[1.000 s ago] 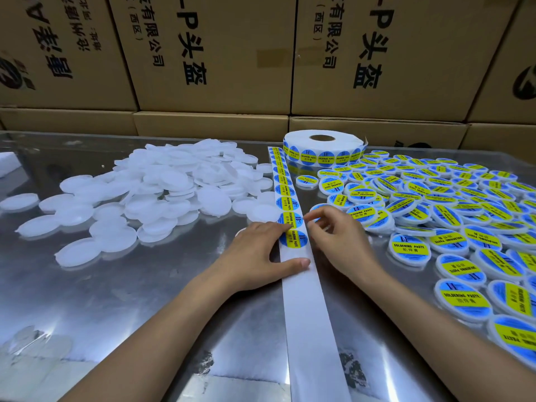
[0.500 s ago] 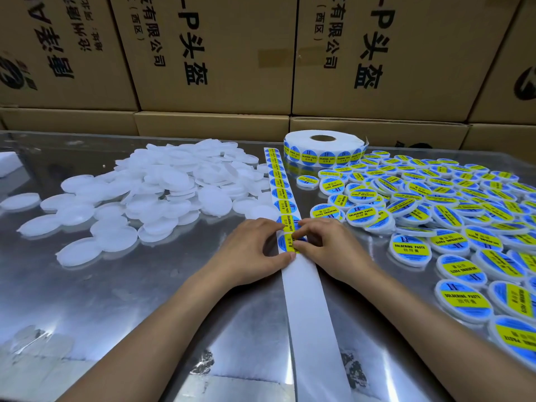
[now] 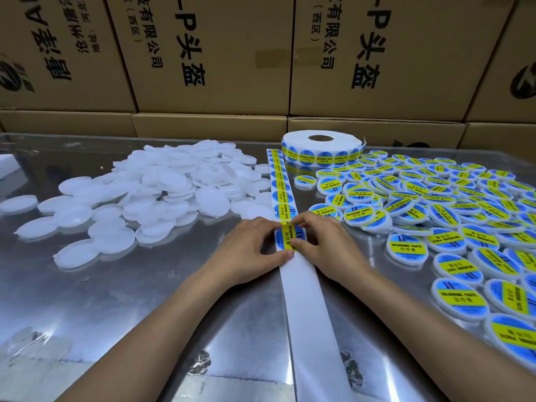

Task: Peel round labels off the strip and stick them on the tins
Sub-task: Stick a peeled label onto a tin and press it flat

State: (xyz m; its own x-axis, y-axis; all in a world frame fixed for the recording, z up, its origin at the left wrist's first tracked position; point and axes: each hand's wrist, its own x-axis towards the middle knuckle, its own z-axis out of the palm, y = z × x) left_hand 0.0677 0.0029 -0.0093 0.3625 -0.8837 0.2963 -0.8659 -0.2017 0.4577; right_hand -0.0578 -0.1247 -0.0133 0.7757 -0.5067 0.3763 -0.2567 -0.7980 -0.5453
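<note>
A white backing strip (image 3: 311, 329) runs from the label roll (image 3: 322, 147) down the middle of the metal table (image 3: 116, 300). Blue and yellow round labels sit on its far half. The nearest label (image 3: 285, 237) lies between my two hands. My left hand (image 3: 249, 250) holds the strip at its left edge, thumb on the bare paper and index fingertip at the label's top. My right hand (image 3: 327, 245) pinches the label's right edge between index finger and thumb. Plain white tins (image 3: 174, 184) are heaped on the left. Labelled tins (image 3: 435, 204) cover the right.
Stacked cardboard boxes (image 3: 203, 53) with black printing form a wall along the table's far edge. A lone white tin (image 3: 17, 203) lies at the far left. The bare strip runs off the near table edge.
Both hands have drawn in on the nearest label. The right hand's fingers went from resting beside the strip to closing on the label's right edge, and the left index finger curled onto its top.
</note>
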